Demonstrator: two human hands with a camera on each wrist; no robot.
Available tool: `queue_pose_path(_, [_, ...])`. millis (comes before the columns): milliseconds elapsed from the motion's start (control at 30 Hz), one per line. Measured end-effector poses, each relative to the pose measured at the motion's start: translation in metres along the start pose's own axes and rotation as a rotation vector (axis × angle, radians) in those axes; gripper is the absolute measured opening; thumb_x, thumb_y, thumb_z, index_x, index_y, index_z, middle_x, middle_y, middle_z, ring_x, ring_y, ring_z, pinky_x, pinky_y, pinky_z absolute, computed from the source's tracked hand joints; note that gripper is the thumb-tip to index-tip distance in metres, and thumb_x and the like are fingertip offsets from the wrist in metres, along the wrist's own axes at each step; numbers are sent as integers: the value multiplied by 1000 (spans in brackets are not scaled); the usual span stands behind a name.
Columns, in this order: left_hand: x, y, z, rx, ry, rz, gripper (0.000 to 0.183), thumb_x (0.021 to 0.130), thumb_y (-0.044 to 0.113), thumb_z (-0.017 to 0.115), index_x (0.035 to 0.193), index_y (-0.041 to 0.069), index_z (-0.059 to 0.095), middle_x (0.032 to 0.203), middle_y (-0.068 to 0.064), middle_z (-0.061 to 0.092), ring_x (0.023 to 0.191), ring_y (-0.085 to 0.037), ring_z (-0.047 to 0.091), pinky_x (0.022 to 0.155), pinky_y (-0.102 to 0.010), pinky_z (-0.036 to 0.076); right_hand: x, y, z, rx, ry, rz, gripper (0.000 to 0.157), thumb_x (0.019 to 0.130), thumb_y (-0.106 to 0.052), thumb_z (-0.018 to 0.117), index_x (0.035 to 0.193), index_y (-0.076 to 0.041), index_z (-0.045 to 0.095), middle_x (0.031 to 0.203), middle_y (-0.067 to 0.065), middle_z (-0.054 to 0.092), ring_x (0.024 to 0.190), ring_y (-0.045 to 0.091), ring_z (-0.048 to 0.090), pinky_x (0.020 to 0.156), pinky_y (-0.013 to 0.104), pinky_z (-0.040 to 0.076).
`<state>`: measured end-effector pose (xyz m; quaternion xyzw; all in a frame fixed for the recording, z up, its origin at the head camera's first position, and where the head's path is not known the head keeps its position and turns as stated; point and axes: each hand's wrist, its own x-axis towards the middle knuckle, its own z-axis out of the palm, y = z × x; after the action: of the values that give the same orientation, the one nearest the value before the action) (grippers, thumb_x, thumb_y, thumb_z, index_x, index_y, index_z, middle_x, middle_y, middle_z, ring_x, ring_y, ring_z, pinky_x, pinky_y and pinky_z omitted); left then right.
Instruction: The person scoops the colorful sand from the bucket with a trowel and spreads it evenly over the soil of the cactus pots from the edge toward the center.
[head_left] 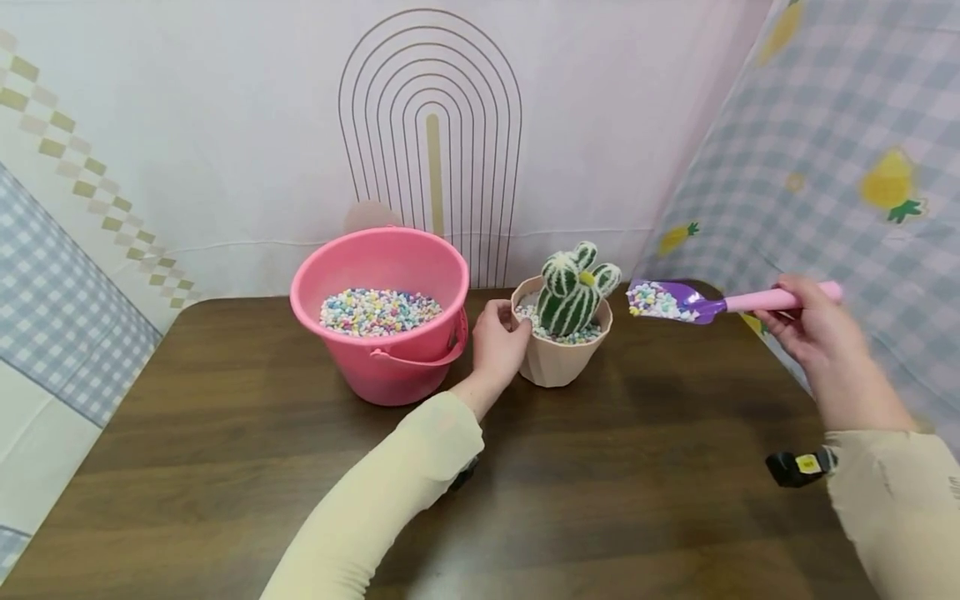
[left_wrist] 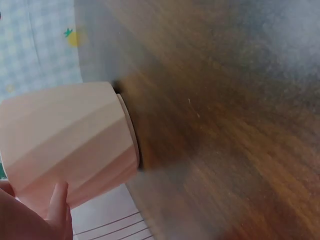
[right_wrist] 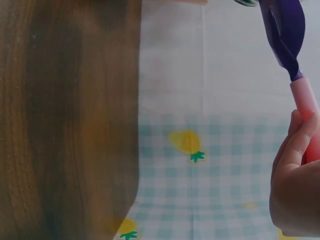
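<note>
My left hand point(head_left: 498, 346) holds the left side of a beige flowerpot point(head_left: 553, 365) near its rim. In the left wrist view, a digit presses the pot's ridged outer wall point(left_wrist: 70, 135). A green crocheted cactus point(head_left: 567, 304) with white stripes stands in the pot, with small pebbles around its base. My right hand point(head_left: 821, 333) grips the pink handle of a hand trowel point(head_left: 761, 301), raised to the right of the pot. Its purple blade point(right_wrist: 287, 32) points left toward the cactus and carries a heap of pastel pebbles point(head_left: 656, 302).
Left of the pot stands a pink bucket point(head_left: 390, 371), partly filled with multicoloured pebbles point(head_left: 378, 312), its handle hanging at the front. Both containers are on a dark wooden table point(head_left: 585, 492) near its back edge. Patterned cloth point(head_left: 247, 150) hangs behind and at the sides.
</note>
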<state>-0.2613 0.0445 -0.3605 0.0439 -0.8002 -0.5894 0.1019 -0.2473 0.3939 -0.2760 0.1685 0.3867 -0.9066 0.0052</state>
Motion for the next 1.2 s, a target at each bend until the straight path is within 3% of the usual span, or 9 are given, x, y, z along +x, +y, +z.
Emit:
queue_pose_path(400, [4, 0, 3, -62, -47, 21, 36, 92, 13, 56, 127, 5, 52, 123, -14, 60, 114, -24, 57, 98, -35, 48, 10, 13, 6, -74, 18, -25, 11, 83, 2, 65, 79, -2, 56, 68, 8, 61, 63, 21, 66, 54, 36, 58])
queue_pose_path(567, [6, 0, 3, -54, -55, 18, 35, 93, 13, 55, 127, 4, 53, 125, -14, 59, 115, -25, 57, 99, -35, 47, 12, 18, 17, -149, 54, -54, 17, 81, -1, 68, 87, -5, 53, 70, 6, 61, 63, 18, 66, 55, 34, 58])
queue_pose_path(833, [7, -1, 2, -40, -72, 8, 34, 96, 14, 50, 129, 5, 52, 122, -14, 59, 114, -24, 56, 97, -36, 48, 16, 22, 28, -243, 31, -117, 11, 82, 0, 66, 78, -3, 56, 66, 5, 60, 58, 17, 66, 52, 31, 57])
queue_pose_path(1067, [-11, 3, 4, 27, -21, 13, 38, 90, 26, 59, 119, 4, 48, 111, -14, 51, 99, -24, 52, 88, -36, 47, 15, 23, 38, -311, 44, -139, 17, 81, -1, 68, 83, -3, 51, 63, 5, 61, 55, 17, 66, 49, 29, 56])
queue_pose_path(1200, [-21, 8, 8, 44, -24, 24, 45, 85, 20, 63, 121, 2, 44, 116, -17, 47, 103, -27, 53, 91, -38, 47, 14, 23, 42, -379, 61, -186, 19, 80, -2, 69, 82, -4, 51, 63, 2, 59, 54, 14, 65, 49, 26, 56])
